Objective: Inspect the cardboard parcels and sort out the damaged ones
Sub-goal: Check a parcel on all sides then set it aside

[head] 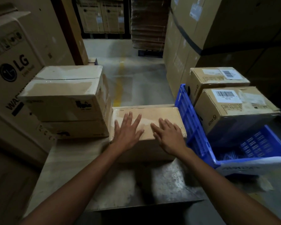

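Note:
A taped cardboard parcel (154, 115) sits in the middle on a worn table (81, 168). My left hand (128, 129) lies flat on its top, fingers spread. My right hand (167, 132) lies flat on the top too, nearer the right edge. To the left, two parcels are stacked, the upper one (63, 93) on the lower one (75, 129). On the right, a labelled parcel (234, 108) and another behind it (216, 78) sit in a blue plastic crate (195, 127).
A large LG carton (15, 70) stands at the left. Tall cartons (185, 46) line the right side. A stack of flat cardboard on a pallet (148, 23) stands far ahead, across a concrete floor with a yellow line (118, 88).

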Motion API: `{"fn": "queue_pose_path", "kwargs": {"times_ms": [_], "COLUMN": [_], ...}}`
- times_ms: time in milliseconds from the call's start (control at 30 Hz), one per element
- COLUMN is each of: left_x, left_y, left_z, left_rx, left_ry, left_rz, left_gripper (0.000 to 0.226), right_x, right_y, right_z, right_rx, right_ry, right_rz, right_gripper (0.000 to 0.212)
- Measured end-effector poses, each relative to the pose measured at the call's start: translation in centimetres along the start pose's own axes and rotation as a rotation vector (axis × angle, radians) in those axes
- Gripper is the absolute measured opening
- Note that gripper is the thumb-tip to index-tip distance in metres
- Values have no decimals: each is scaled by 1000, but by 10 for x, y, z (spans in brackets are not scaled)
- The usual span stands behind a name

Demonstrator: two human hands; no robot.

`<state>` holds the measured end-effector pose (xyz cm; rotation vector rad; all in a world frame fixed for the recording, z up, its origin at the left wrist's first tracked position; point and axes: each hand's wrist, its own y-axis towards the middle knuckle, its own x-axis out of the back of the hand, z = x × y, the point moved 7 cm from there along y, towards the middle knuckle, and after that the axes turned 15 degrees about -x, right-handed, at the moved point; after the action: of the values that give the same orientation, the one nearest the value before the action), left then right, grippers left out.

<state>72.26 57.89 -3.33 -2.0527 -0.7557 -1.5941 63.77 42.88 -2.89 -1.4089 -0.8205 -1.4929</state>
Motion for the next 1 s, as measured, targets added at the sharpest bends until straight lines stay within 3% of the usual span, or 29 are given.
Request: {"fn": "queue_pose_path", "kwargs": {"times_ms": [133,300,467,600,800,900,1000], "left_x": [15,8,13,6,6,9,15], "left_y": [4,9,-4,-19,-44,-52,-56], "left_z": [29,48,52,67,60,58,64], "left_rx": [85,203,355,443,419,404,432], "left_ry": [-60,-109,-284,-511,-700,-834,-910], "left_rz": [-146,-25,-270,-408,-550,-655,-743], "left_gripper": [72,69,79,89,80,50,34], "right_x": [14,1,6,12,18,19,21], "right_y": [24,39,32,18,-12,-17,-19], "right_z": [-10,-22,-44,-48,-59,-64,-64], "right_rx": [-71,-120,-497,-579,-672,-736,-765], "right_ry": [19,0,306,436,729,856,948], "right_rz": [-42,22,-89,-189,-317,-329,-364], "right_gripper": [63,69,90,90,86,87,71]}}
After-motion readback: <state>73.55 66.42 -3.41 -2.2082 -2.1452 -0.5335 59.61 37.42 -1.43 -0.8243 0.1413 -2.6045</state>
